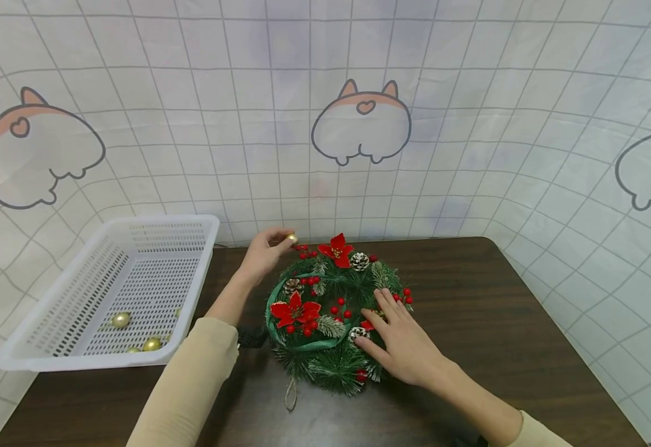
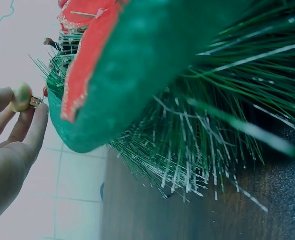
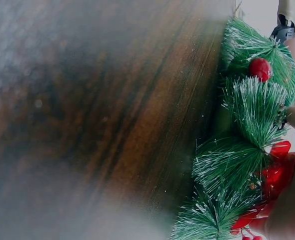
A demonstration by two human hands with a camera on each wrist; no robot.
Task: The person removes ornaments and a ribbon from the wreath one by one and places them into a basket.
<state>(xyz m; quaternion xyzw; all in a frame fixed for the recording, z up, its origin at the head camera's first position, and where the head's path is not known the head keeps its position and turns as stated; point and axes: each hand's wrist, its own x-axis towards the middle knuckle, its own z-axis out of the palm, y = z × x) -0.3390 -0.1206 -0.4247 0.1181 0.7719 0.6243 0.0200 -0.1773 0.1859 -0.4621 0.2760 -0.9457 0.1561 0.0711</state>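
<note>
On the table lies a round green wreath (image 1: 333, 366) with red poinsettias (image 1: 296, 312), frosted pinecones (image 1: 359, 261), red berries and a green ribbon (image 1: 314, 345). At its upper left edge my left hand (image 1: 260, 254) pinches a small gold ball ornament (image 1: 293, 238) between thumb and fingers. The left wrist view shows the ball's metal cap (image 2: 36, 102) pointing at the wreath, close beside the ribbon. My right hand (image 1: 406, 344) rests with spread fingers on the wreath's right side, over a pinecone and a red flower, partly hiding them.
A white plastic basket (image 1: 141, 292) stands at the left, with several gold balls (image 1: 121, 320) inside. From the wreath's front a twine loop (image 1: 290, 397) lies on the dark wooden table (image 1: 470, 279). A grid-patterned cloth (image 1: 442, 205) hangs behind the table's far edge.
</note>
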